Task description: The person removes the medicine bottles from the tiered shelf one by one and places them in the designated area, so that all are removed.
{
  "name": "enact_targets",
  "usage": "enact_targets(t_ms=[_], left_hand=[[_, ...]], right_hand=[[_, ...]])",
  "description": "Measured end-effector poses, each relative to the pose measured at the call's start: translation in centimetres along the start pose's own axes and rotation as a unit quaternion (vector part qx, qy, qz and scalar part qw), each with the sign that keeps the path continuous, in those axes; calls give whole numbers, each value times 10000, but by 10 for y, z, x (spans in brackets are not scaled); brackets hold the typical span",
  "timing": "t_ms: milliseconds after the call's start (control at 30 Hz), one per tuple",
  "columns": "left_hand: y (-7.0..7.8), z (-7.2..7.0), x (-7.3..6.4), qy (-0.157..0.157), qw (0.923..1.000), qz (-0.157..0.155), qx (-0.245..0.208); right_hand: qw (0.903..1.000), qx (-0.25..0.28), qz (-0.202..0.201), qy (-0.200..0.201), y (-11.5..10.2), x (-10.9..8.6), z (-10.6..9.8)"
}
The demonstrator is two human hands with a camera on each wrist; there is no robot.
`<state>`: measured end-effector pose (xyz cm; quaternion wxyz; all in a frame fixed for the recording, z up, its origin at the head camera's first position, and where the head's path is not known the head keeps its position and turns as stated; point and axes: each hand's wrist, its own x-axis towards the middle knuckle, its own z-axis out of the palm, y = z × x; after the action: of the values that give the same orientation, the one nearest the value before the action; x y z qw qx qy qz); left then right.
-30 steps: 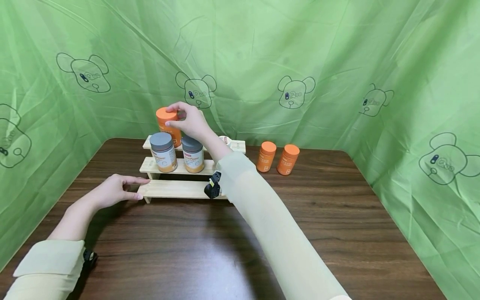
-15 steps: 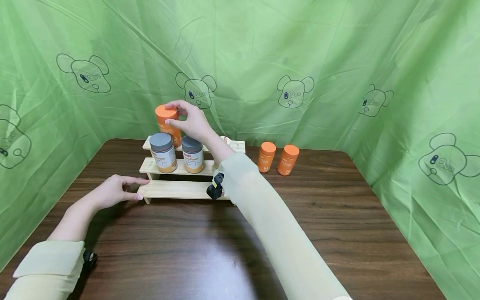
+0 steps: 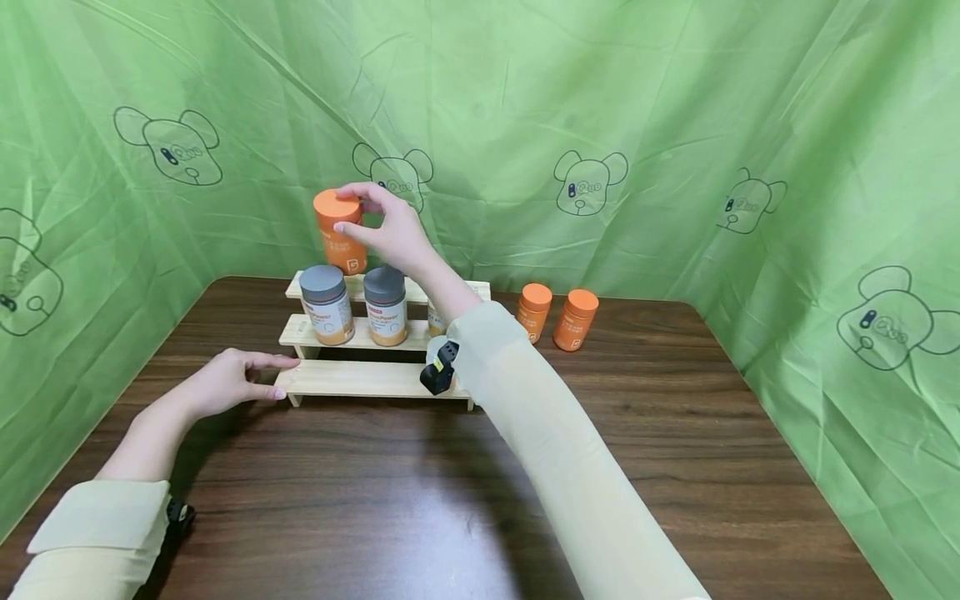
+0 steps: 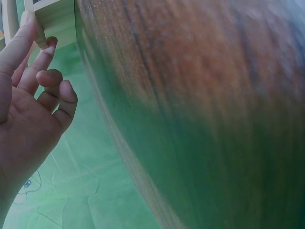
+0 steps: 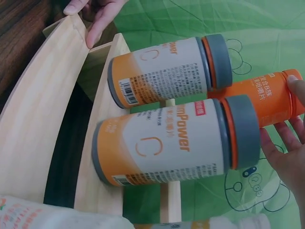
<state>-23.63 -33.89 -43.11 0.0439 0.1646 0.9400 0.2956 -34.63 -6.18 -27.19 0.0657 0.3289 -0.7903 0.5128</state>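
My right hand (image 3: pixel 396 229) holds an orange bottle (image 3: pixel 339 240) by its upper part, thumb on the near side. The bottle is upright, raised behind the grey-lidded jars at the left end of a three-tier wooden rack (image 3: pixel 360 379). In the right wrist view its printed label (image 5: pixel 267 98) shows, and fingers wrap the lid end. My left hand (image 3: pixel 225 385) pinches the left end of the rack's lowest board between thumb and fingers. Two white-and-orange jars with grey lids, one left (image 3: pixel 327 308) and one right (image 3: pixel 386 310), stand on the middle tier.
Two smaller orange bottles, one (image 3: pixel 533 312) beside the other (image 3: pixel 576 320), stand on the brown table (image 3: pixel 637 467) right of the rack. A white bottle (image 5: pixel 57 214) shows low in the right wrist view. Green cloth (image 3: pixel 495 108) hangs behind and at both sides.
My right hand has lifted the orange bottle upward from the top tier. My left hand has stayed at the rack's end.
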Motion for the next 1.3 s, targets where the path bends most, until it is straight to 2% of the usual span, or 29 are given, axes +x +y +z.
enact_targets(t_ms=[333, 633, 833, 1000, 1300], left_hand=[[-1, 0, 1, -18, 10000, 14, 0], [-1, -1, 1, -13, 10000, 9, 47], [0, -1, 1, -27, 10000, -28, 9], [-1, -3, 0, 57, 9994, 121, 327], [-1, -4, 0, 54, 9991, 128, 405]], right_hand=[[9994, 183, -13, 293, -7, 1, -18], [9989, 286, -86, 373, -18, -1, -32], [9983, 387, -100, 426, -41, -13, -43], [9971, 594, 38, 475, -66, -25, -55], [9926, 1081, -25, 561, -74, -29, -70]])
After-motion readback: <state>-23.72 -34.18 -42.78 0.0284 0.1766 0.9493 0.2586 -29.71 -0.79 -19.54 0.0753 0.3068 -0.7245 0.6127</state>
